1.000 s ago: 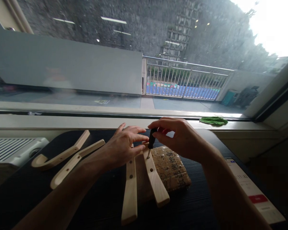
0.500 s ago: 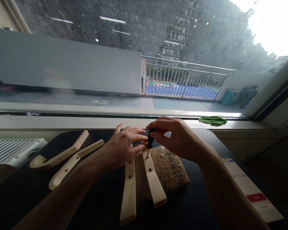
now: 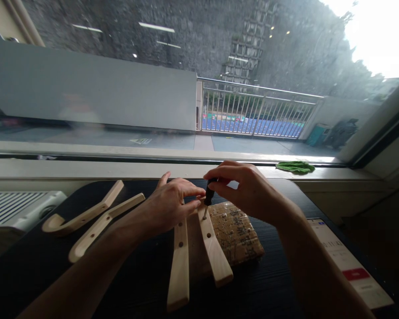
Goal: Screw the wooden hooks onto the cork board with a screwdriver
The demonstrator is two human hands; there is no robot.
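My right hand point(image 3: 241, 188) is closed on the handle of a small black screwdriver point(image 3: 210, 192). The screwdriver stands nearly upright, its metal tip in a hole of a pale, bent wooden piece point(image 3: 215, 254). My left hand point(image 3: 177, 199) reaches across from the left, thumb and index fingertips at that piece's far end beside the screwdriver, another finger raised. Its exact contact there is partly hidden. Under the left hand runs a second bent wooden piece point(image 3: 178, 274) with holes. Both pieces appear to rest across a flat brown board or block whose edges are partly hidden.
A brown taped package point(image 3: 241, 235) lies right of the wooden pieces. Two curved wooden pieces, one hooked point(image 3: 83, 220) and one nearer point(image 3: 93, 235), lie left on the black table point(image 3: 136, 283). A phone point(image 3: 348, 261) is at right; a green cloth point(image 3: 295, 167) lies on the windowsill.
Almost nothing differs. The screwdriver stays in the same hole, and the fingers of my right hand on its handle have shifted very slightly.
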